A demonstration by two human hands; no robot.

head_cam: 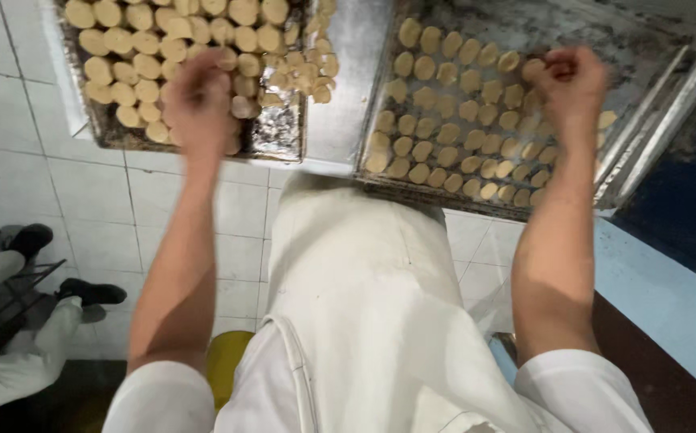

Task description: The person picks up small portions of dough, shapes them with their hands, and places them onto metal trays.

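Note:
Two metal baking trays hold several pale round dough pieces. My left hand (198, 100) hovers over the left tray (280, 136), fingers curled down among the dough pieces (135, 68); it is blurred and I cannot tell whether it grips one. My right hand (570, 84) is closed above the right tray (645, 104), at the right end of its rows of dough pieces (444, 120); what it holds is hidden. A white apron (364, 305) covers my front below the trays.
Both trays rest on a metal counter (340, 80) edged by white wall tiles (91, 192). Another person's legs in white trousers and black shoes (83, 290) sit at lower left. A blue surface (669, 297) runs along the right.

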